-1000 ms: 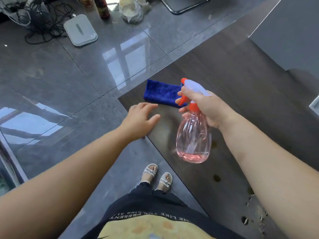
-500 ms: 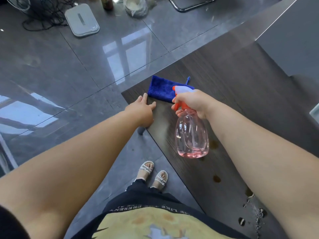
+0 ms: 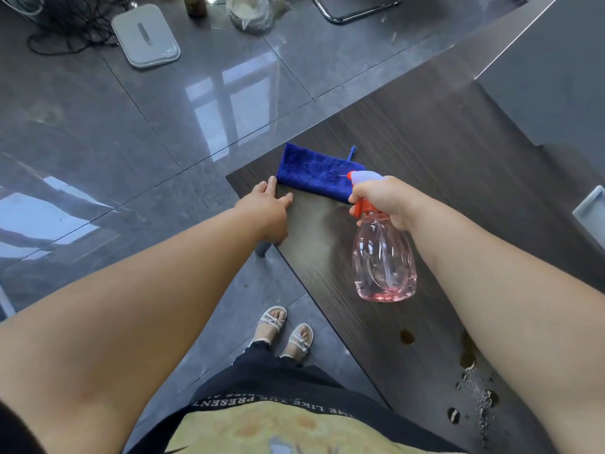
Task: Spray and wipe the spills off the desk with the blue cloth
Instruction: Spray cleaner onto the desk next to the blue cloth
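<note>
A folded blue cloth (image 3: 316, 174) lies near the far left corner of the dark wooden desk (image 3: 458, 178). My left hand (image 3: 266, 209) rests flat on the desk edge, its fingertips touching the cloth's near left corner. My right hand (image 3: 384, 199) grips the orange-and-white trigger head of a clear pink spray bottle (image 3: 383, 260), held above the desk with a little liquid at its bottom. Dark spill spots (image 3: 407, 337) and wet crumbs (image 3: 474, 385) lie on the desk near my right forearm.
The desk's left edge runs diagonally beside my sandalled feet (image 3: 284, 329) on the glossy grey tile floor. On the floor at the back are a white flat device (image 3: 145, 34), black cables (image 3: 65, 18), a plastic bag (image 3: 250, 9) and a chrome chair base (image 3: 357, 8).
My left hand slid forward along the desk edge until its fingertips reached the cloth. My right hand with the bottle shifted slightly right of the cloth.
</note>
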